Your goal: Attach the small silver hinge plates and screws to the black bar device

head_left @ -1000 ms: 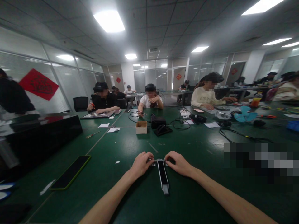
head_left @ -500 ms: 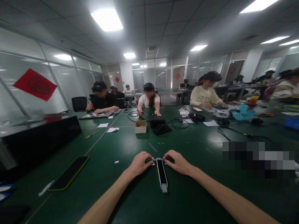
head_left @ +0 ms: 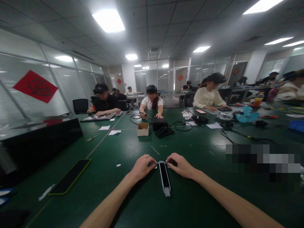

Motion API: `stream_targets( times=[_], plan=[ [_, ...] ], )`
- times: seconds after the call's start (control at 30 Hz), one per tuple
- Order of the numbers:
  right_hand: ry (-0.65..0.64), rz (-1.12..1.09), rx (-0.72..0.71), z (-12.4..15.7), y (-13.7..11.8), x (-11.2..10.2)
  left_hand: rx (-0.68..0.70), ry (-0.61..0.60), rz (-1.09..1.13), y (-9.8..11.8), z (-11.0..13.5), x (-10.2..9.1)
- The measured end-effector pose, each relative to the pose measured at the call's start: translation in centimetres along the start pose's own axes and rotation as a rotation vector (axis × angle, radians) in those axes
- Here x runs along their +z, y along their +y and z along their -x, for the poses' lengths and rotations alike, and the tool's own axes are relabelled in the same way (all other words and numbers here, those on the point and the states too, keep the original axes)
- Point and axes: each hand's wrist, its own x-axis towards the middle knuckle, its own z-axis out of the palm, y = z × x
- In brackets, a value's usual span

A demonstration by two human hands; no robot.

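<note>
A long narrow device [head_left: 164, 176] with a black middle, a pale rim and a silver-grey near end lies on the green table, pointing towards me. My left hand [head_left: 143, 167] is closed at its far left corner, thumb and fingers pinching a small pale piece [head_left: 155, 165]. On the opposite side my right hand [head_left: 180, 165] pinches at the far right corner; what sits between those fingertips is too small to name. Both wrists rest low, close to the tabletop.
A phone in a green case [head_left: 70, 177] lies to the left, near a black panel [head_left: 47, 142]. Ahead stand an open small box [head_left: 142, 129] and a black device [head_left: 160, 124]. Cables, a blue fan [head_left: 247, 114] and several co-workers are across the table.
</note>
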Motion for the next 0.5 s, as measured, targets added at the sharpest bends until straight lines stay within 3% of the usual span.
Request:
stream_targets(
  times=[0.5],
  plan=[
    [0.024,-0.030,-0.020,-0.11,0.44,0.36,-0.069,-0.021,0.040,0.11,-0.01,0.09]
  ],
)
